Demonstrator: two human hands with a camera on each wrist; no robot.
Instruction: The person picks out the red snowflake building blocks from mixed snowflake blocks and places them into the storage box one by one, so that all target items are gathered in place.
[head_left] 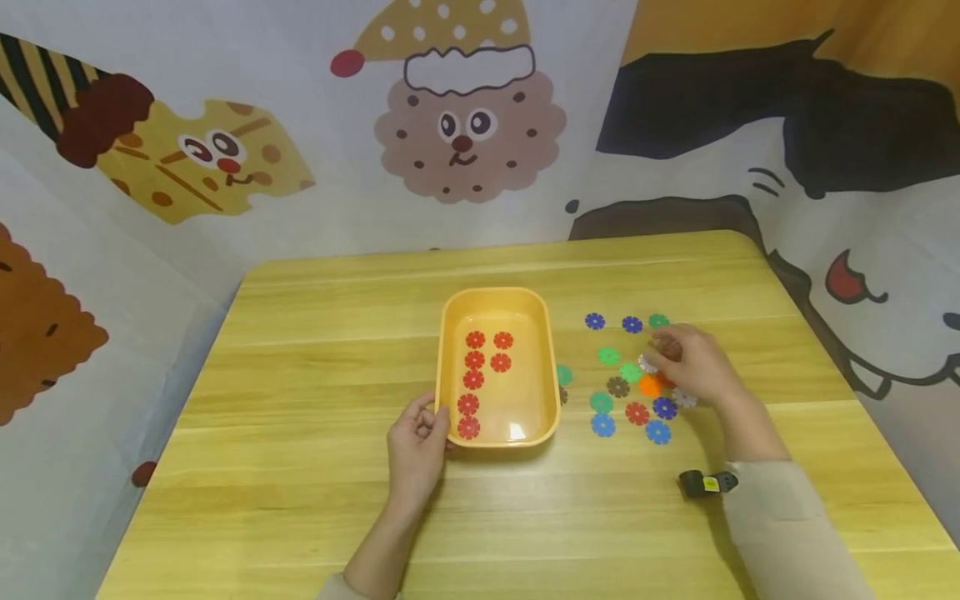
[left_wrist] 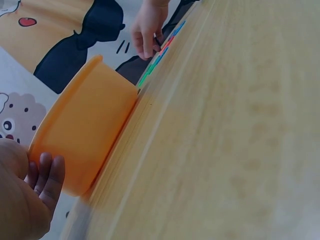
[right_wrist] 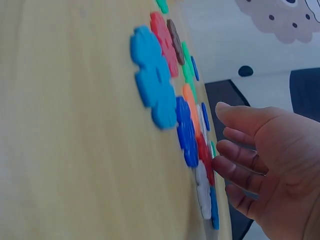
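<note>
My left hand point(head_left: 417, 446) holds the near left corner of a yellow-orange plastic tray point(head_left: 440, 358), thumb at the rim and fingers against the outer wall. Several red snowflake discs point(head_left: 474, 360) lie inside it, in a longer column on the left and a shorter one beside it. Over the loose discs to the right of the tray hovers my right hand point(head_left: 693, 362), fingers loosely bent with nothing between them in the right wrist view. Beneath and around it lie an orange disc point(head_left: 649, 385), a white disc point(head_left: 684, 398), a dark blue disc point(head_left: 664, 407) and a red disc point(head_left: 637, 413).
More loose discs, such as a brown disc point(head_left: 618, 387) and a light blue disc point(head_left: 658, 432), are spread on the wooden table point(head_left: 300, 350). A small black device point(head_left: 707, 483) shows beside the right sleeve. A cartoon-printed cloth point(head_left: 337, 217) hangs behind the table.
</note>
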